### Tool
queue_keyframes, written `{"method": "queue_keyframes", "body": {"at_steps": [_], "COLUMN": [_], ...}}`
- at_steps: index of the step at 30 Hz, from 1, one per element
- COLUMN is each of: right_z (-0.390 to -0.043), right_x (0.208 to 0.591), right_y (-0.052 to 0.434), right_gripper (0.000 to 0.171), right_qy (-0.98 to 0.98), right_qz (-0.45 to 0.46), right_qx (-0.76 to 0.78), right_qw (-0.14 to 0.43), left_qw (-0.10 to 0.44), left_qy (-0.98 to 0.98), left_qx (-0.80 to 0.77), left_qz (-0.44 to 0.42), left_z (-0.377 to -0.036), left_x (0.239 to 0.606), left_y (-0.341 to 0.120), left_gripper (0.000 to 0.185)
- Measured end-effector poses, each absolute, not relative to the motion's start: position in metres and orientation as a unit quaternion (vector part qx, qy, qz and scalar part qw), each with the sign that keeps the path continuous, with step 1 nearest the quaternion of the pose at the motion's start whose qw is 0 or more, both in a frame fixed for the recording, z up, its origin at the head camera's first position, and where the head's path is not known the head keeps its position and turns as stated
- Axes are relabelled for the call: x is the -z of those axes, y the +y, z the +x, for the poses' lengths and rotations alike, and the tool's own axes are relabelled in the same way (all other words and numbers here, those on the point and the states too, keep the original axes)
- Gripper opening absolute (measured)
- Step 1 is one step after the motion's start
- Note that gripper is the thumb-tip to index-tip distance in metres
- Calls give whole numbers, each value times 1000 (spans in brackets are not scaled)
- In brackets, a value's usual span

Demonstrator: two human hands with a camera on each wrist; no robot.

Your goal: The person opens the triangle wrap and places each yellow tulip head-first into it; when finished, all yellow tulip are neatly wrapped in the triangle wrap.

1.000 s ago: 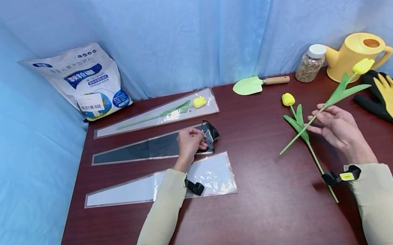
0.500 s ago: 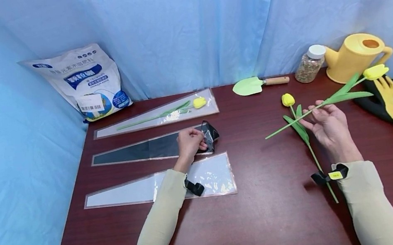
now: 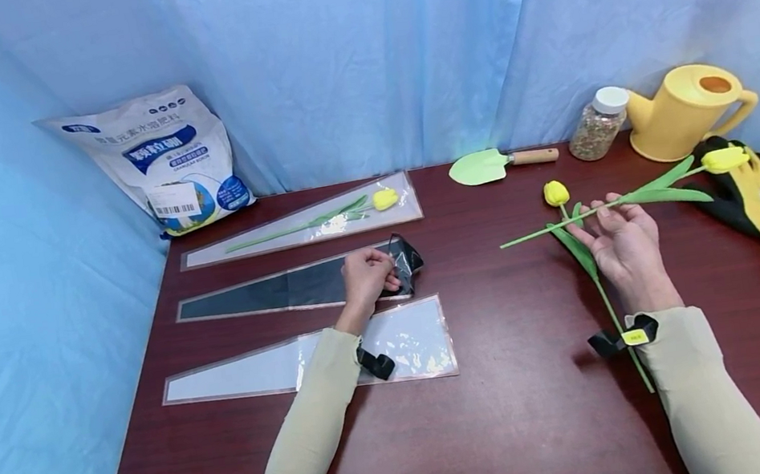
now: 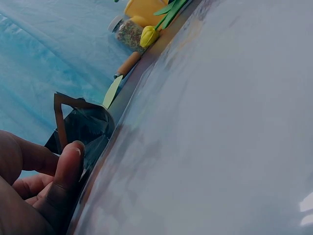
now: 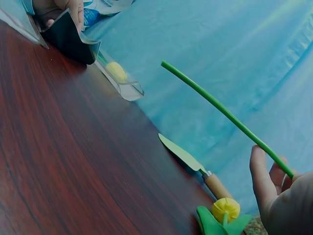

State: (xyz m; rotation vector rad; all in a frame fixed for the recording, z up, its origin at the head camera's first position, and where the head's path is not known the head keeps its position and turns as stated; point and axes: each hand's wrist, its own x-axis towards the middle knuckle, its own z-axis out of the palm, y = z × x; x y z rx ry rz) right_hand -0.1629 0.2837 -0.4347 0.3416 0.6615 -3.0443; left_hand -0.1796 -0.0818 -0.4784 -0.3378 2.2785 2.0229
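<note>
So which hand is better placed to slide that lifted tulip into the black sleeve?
Probably the right hand: it already holds the tulip above the table, its stem end toward the black sleeve. The left hand is occupied, pinching the sleeve's open mouth.

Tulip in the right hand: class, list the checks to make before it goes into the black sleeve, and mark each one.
1. Right hand holds the tulip by its stem: ok.
2. Stem end points toward the sleeve: ok.
3. Left hand pinches the sleeve mouth: ok.
4. Mouth lifted open: ok; wide enough for the leaves: cannot tell.
5. Table between stem and sleeve bare: ok.
6. Second tulip lies under the held stem, may snag: not ok.
</note>
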Motion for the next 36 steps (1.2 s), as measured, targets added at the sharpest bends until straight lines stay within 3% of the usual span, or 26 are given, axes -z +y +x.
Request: {"method": "queue_keyframes", "body": {"at_steps": [21, 36], "right_z": [-169, -180], "right_x": [427, 423], "right_y": [252, 205], "right_gripper": [25, 17], "right_qy": [216, 279], "right_qz": [133, 147], "right_qx": [967, 948], "right_qw": [-28, -51], "left_qw": [36, 36], "left_qy": [745, 742], "left_qx": [-657, -660], "left_qz": [-106, -110], "left_z": [-179, -179], "left_x": [479, 480], "left_y": [-82, -82], "left_gripper": [11, 10]}}
